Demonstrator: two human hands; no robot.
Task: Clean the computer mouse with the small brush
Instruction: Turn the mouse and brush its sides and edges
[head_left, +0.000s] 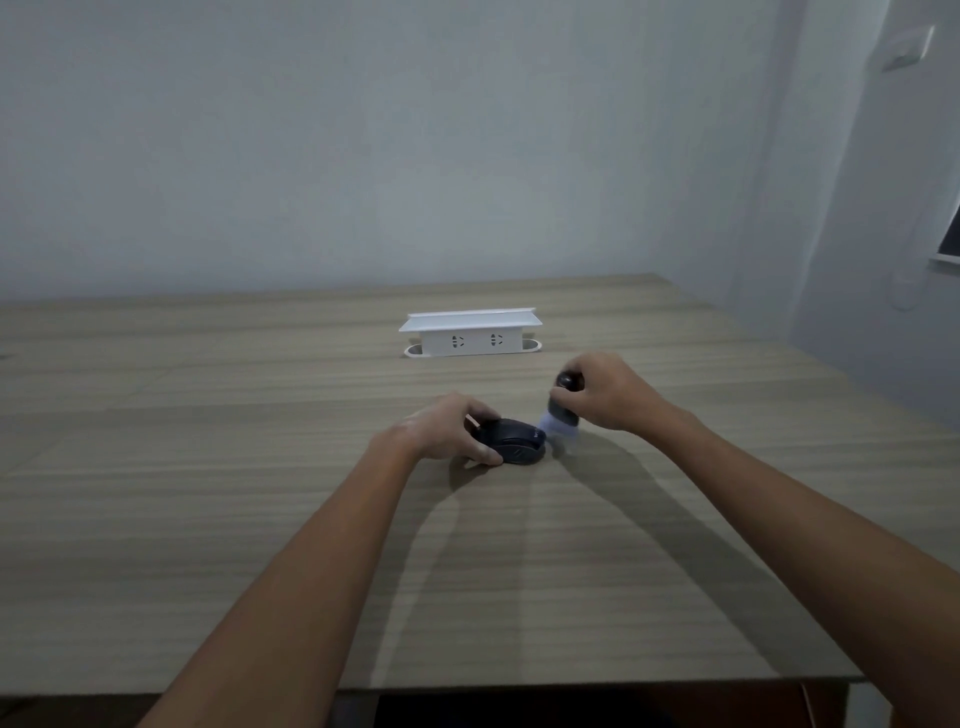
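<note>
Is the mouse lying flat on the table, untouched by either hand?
No, the left hand grips the mouse and tilts it on edge while the right hand holds the brush beside it.

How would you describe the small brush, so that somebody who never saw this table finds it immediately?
Start at the white socket box standing near the far side of the wooden table. Nearer than it and slightly to the right, the right hand grips the small brush. It has a dark handle and pale bristles pointing down, unlike the all-dark mouse in the left hand.
</note>
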